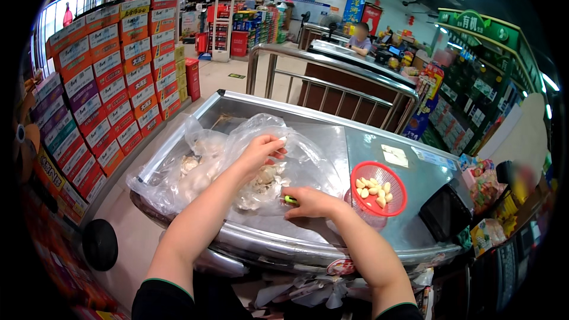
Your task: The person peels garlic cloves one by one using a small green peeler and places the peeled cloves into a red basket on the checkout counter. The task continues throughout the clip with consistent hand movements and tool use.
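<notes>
Raised above a clear plastic bag (213, 178), my left hand (260, 155) pinches a small white garlic clove (283, 140) between thumb and fingertips. My right hand (311, 203) grips a small tool with a green handle (291, 199), probably a paring knife; its blade is hard to make out. Garlic bulbs (266, 174) and loose papery skins (279, 183) lie on the plastic between my hands. More bulbs show dimly through the bag at left. To the right of my right hand, a red plastic basket (378, 164) holds several peeled garlic cloves (373, 189).
The metal-topped counter (360, 142) has raised edges. A black device (446, 211) and bagged goods (482, 175) stand at its right end. Beyond runs a steel railing (333, 82), with a person (359, 42) at another counter. Stacked cartons (111, 71) line the left.
</notes>
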A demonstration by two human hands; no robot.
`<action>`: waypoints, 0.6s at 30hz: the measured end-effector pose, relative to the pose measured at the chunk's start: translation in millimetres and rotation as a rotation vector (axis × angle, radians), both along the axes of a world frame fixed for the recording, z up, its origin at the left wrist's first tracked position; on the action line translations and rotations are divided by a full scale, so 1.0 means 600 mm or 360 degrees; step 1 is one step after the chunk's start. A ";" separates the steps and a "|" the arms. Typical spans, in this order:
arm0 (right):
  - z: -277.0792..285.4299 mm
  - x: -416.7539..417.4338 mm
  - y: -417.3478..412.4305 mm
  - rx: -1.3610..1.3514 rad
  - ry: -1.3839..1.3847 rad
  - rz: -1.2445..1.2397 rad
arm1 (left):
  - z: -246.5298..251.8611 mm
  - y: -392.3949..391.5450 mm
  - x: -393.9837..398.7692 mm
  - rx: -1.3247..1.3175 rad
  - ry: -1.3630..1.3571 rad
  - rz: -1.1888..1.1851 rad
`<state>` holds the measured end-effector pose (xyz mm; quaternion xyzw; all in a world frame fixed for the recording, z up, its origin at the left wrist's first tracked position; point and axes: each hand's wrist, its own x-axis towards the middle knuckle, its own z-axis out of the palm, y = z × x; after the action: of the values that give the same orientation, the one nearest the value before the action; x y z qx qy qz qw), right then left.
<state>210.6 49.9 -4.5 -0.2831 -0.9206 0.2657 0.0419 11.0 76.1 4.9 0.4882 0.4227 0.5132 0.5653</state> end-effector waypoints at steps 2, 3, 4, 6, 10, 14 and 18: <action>0.002 -0.002 0.001 -0.0075 -0.0050 0.0074 | 0.003 -0.001 -0.002 -0.0006 0.0013 0.0017; 0.005 -0.003 0.000 -0.0112 -0.0072 0.0112 | 0.004 -0.002 -0.005 -0.0014 0.0008 0.0005; 0.016 -0.003 -0.004 -0.0172 -0.0110 0.0154 | 0.005 -0.002 -0.008 -0.0023 0.0004 -0.0007; 0.030 0.007 -0.010 -0.0335 -0.0237 0.0275 | 0.013 -0.007 -0.005 -0.0045 0.0007 -0.0047; 0.045 0.019 -0.016 -0.0481 -0.0216 0.0246 | 0.014 -0.016 0.003 -0.0025 0.0139 -0.0202; 0.069 0.025 -0.004 -0.0500 0.0113 -0.0191 | 0.010 -0.021 0.012 0.0045 0.0393 -0.0288; 0.079 0.034 0.012 -0.0323 0.0691 -0.0599 | 0.002 -0.020 0.014 0.0121 0.0611 -0.0276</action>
<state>230.9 57.1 42.7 -0.3879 -0.7902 0.3984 0.2577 19.4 63.9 6.3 0.6324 0.4594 0.3758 0.4978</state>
